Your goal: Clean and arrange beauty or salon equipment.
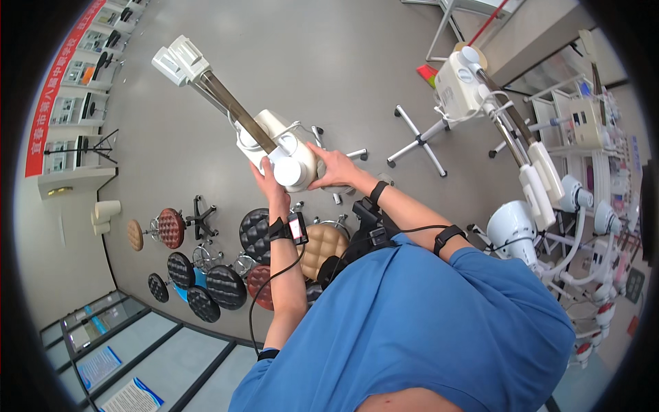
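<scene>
A white wheeled appliance, apparently a facial steamer (263,119), stands upright on the floor in front of me. My left hand (271,184) grips the near left side of its housing, thumb up beside the round white cap (289,171). On the right side of the same housing rests my right hand (337,167), thumb and fingers spread around the edge. From the cap a bronze-and-white jointed arm (239,108) slants away to the far left, ending in a white double-part head (185,57). The housing hides most of the wheeled base (356,154).
A similar appliance (455,87) on a star base (421,139) stands to the right. White lamps (509,229) and shelving (566,103) crowd the right side. Round padded stools (226,287) cluster at near left. A tripod (98,148) stands by the left wall.
</scene>
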A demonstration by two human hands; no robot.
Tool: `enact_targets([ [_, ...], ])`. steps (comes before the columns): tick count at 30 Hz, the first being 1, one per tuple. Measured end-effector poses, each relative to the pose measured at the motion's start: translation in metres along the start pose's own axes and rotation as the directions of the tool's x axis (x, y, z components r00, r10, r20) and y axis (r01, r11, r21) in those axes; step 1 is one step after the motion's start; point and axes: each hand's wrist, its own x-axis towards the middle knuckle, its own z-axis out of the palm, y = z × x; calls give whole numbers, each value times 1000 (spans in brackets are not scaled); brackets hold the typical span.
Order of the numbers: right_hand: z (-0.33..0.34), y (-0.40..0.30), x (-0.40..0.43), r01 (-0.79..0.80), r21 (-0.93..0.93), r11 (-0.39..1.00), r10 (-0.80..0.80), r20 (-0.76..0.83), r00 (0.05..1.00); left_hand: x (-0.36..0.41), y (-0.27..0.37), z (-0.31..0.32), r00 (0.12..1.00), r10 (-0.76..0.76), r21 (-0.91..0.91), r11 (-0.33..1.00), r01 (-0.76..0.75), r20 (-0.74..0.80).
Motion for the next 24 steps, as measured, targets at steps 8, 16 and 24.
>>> enact_targets([
  [8, 1, -9, -25, -6, -7, 1000, 5, -62, 998, -16, 2, 2, 1000, -16, -1, 1000, 16, -7],
  [16, 4, -13, -42, -44, -27, 999, 42, -79, 996, -27, -7, -3, 999, 22, 18, 1000, -21, -30],
  [24, 8, -10, -64, -54, -8, 999, 53, -88, 995, -46, -13, -7, 999, -16, 20, 1000, 17, -51],
])
